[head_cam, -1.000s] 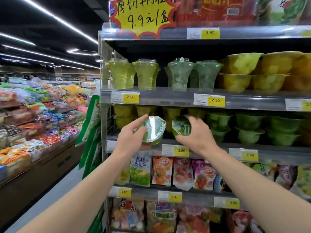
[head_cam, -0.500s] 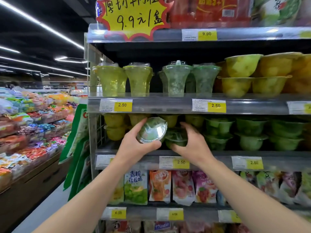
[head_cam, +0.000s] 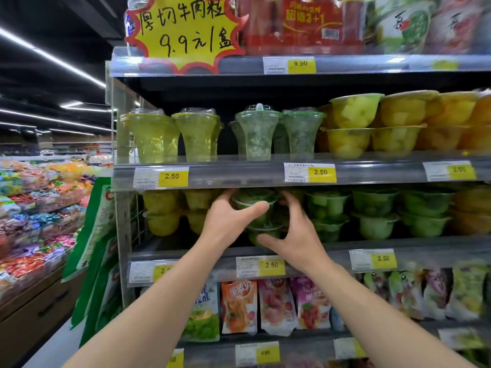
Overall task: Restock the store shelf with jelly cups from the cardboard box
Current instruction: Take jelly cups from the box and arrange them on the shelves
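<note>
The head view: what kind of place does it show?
Very likely a supermarket aisle: yellow price tags line the shelf edges, jelly cups stand stacked in rows, and a handwritten price sign hangs above.

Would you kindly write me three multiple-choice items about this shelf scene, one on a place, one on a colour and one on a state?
1. On which shelf are the hands working?
A. The top shelf with the handwritten sign
B. The shelf of tall cups
C. The shelf of stacked bowl-shaped jelly cups
2. What colour are the jelly cups between the hands?
A. Green
B. Red
C. Purple
3. How do the two cups at the hands stand?
A. Side by side
B. One stacked on the other
C. Lying tipped on the floor

Answers:
1 C: the left hand and right hand reach under the 2.50 price tag into the row of stacked bowls.
2 A: the upper jelly cup and lower jelly cup look green.
3 B: the upper cup sits atop the lower one.
</note>
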